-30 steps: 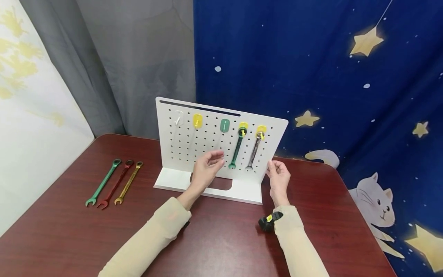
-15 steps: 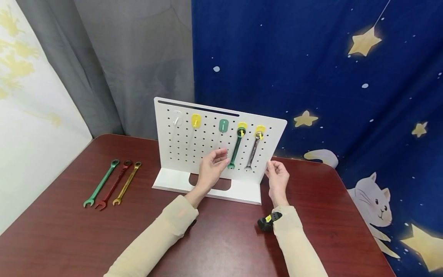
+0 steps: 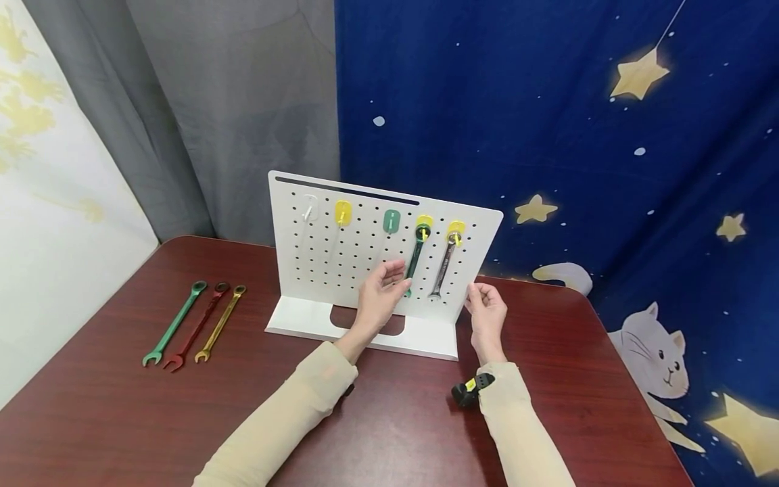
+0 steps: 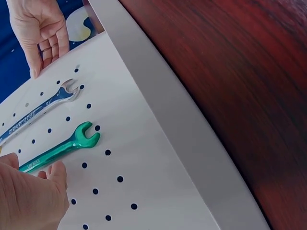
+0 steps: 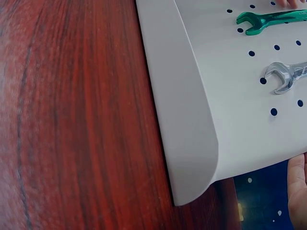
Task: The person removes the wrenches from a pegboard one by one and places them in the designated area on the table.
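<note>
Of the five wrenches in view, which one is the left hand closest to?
The dark green wrench hanging on the pegboard. The left hand is at its lower end, while the silver wrench hangs further right and three lie on the table.

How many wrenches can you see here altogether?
5. A dark green wrench and a silver wrench hang on the pegboard. A green wrench, a red wrench and a gold wrench lie on the table.

The left hand (image 3: 379, 295) covers the green wrench's (image 3: 416, 260) lower end in the head view.
</note>
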{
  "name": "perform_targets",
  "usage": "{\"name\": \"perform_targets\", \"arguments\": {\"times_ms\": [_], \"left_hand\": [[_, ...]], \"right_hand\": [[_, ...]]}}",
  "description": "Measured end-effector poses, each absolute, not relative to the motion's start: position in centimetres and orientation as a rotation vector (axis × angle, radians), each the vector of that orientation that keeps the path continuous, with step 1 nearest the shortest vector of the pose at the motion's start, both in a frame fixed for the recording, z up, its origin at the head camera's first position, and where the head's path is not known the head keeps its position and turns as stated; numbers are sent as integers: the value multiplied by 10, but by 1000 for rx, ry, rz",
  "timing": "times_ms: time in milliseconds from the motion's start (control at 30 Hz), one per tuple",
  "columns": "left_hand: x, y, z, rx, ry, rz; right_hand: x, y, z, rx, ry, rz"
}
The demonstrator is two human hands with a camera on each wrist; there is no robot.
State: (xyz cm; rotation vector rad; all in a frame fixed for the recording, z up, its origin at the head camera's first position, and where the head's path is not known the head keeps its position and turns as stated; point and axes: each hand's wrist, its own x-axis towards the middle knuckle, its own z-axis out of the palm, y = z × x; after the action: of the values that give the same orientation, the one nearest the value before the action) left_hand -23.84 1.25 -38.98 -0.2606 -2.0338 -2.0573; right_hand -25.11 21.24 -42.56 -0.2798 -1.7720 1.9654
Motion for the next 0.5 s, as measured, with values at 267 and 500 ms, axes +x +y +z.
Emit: {"name": "perform_targets", "arguments": {"times_ms": [267,500], "left_hand": [[-241,18,-395,-239,-2050,-2033],[-242,24,-397,-287,-1994,-2079]], "right_hand": [[-252,212,-426,-308,-1770,1960],[-251,211,-427,-303,-1776,1952]]}}
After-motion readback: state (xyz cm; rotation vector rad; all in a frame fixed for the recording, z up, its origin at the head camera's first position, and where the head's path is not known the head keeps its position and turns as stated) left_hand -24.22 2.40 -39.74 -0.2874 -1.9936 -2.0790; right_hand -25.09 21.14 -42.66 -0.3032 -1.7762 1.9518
